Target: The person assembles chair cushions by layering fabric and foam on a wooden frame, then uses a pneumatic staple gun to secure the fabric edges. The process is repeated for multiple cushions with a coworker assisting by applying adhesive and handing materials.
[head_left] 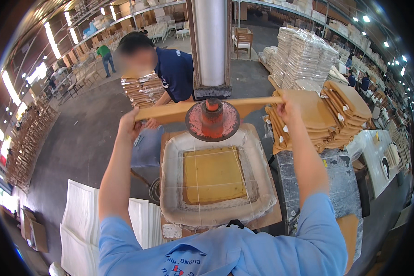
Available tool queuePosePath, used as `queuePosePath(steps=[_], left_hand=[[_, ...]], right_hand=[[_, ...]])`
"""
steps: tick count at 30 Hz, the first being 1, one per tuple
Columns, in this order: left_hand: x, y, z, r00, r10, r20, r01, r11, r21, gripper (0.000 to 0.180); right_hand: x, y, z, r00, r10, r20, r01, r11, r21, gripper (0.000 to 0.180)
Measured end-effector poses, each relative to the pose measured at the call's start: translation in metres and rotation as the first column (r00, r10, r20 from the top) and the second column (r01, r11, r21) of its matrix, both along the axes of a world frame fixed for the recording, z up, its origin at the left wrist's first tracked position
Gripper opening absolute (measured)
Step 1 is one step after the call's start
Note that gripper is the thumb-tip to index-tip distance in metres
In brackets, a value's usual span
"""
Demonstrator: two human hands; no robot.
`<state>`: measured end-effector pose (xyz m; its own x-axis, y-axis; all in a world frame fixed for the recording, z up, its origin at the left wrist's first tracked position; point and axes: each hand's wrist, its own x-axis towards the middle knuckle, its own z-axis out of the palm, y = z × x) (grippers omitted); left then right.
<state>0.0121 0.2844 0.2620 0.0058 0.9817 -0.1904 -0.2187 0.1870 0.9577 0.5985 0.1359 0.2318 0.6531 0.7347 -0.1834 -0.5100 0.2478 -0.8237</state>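
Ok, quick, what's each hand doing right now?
Left hand: closed, holding the left end of a tan sheet.
Right hand: closed, holding its right end.

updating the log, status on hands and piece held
Left hand, right hand gripping tan sheet at opposite ends. Sheet held up. Red disc blocking view of its middle.

Brn board point(272, 212) carries pale rect. frame point(171, 184); gray flr point(101, 124) has wooden chair point(242, 37).
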Motion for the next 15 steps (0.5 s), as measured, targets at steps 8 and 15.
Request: queuePosePath(steps=[8,15], left_hand=[[-0.061,-0.163,-0.157,0.974,-0.118,-0.194,0.105,0.991,-0.08,0.032],[-0.085,-0.273,-0.246,0.988,-0.083,-0.132,0.031,0.933,-0.359,0.037]], right_hand=[[-0.074,-0.193,-0.173,0.97,0.108,0.219,-0.018,0.925,-0.379,0.021],[-0.11,-0.291,-0.246,0.984,0.045,0.174,0.071,0.791,-0.607,0.022]])
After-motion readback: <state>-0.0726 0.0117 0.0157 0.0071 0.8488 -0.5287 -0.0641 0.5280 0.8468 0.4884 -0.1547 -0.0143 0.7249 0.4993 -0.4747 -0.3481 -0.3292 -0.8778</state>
